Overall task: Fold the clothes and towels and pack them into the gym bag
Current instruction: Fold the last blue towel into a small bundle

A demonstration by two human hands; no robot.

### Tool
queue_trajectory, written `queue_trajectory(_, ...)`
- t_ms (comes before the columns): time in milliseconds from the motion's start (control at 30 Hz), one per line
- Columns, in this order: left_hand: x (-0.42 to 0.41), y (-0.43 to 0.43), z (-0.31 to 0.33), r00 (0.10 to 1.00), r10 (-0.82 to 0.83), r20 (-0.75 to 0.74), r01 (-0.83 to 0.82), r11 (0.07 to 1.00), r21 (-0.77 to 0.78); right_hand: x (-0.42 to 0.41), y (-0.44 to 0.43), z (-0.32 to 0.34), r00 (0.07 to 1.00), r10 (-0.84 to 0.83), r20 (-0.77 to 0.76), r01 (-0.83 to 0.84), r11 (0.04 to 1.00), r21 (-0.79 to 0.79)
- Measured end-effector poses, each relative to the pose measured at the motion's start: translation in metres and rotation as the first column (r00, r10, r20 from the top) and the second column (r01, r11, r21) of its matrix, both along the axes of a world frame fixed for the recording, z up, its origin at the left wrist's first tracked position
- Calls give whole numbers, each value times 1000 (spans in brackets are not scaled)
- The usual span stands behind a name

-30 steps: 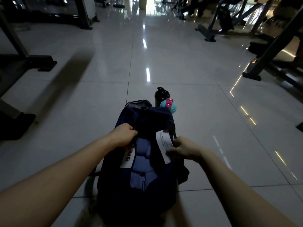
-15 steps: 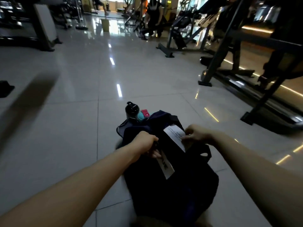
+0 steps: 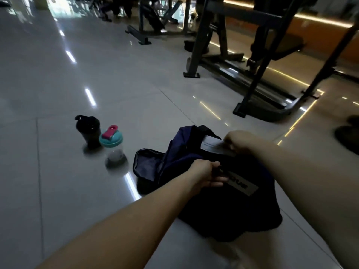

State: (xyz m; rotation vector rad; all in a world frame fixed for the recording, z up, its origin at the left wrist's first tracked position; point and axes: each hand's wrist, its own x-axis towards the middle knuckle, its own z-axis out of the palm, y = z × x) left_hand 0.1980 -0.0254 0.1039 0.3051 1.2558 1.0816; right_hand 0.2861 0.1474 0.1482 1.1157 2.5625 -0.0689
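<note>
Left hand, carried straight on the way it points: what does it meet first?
The gym bag: the left hand holds its dark cloth, and the white logo patch lies just ahead of the fingertips; depth unclear.

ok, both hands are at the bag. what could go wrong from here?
1. The right hand pinches the white tag, not fabric; a hard pull might tear it from the gym bag.
2. The left hand grips the bag's edge; dragging it left could topple the black shaker and the teal-lidded shaker standing beside it on the glossy floor.
</note>
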Motion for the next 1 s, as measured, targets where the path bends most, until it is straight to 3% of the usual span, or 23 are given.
queue_trajectory(167,14,24,-6,989,-128,-75,123,990,-74,26,15,-27,995,-47,-91,46,999,-15)
queue_trajectory(333,-4,13,-6,959,-262,-107,247,959,-140,31,6,-37,996,-33,-82,34,999,14)
queue_trajectory(433,-35,-2,-2,937,-203,-284,175,977,-120,29,-4,-33,990,-94,-103,92,996,-19)
queue_trajectory(500,-66,-11,-9,839,-80,-538,57,997,-60,25,-13,-28,970,-127,-206,123,992,-32)
queue_trajectory(567,-100,-21,-25,553,41,-832,-113,993,-26,17,-28,-23,929,-150,-338,124,987,-99)
queue_trajectory(600,-112,-28,-32,474,52,-879,-170,985,-33,12,-38,-23,915,-157,-372,109,983,-147)
queue_trajectory(633,-122,-34,-44,476,26,-879,-162,985,-58,8,-47,-23,917,-148,-369,80,978,-191)
queue_trajectory(733,-125,-47,-72,668,-113,-735,34,992,-122,0,-72,-36,985,-121,-126,90,971,-223)
queue_trajectory(767,-120,-52,-78,691,-171,-703,125,985,-116,1,-79,-42,992,-125,-26,117,972,-204)
queue_trajectory(867,-105,-58,-95,497,-163,-852,138,985,-109,14,-91,-61,983,-113,145,135,980,-146)
queue_trajectory(933,-91,-59,-99,466,-129,-875,75,992,-106,25,-91,-60,971,-112,212,139,983,-119)
queue_trajectory(1000,-70,-58,-95,467,-78,-881,53,997,-60,31,-83,-51,967,-190,167,205,976,-78)
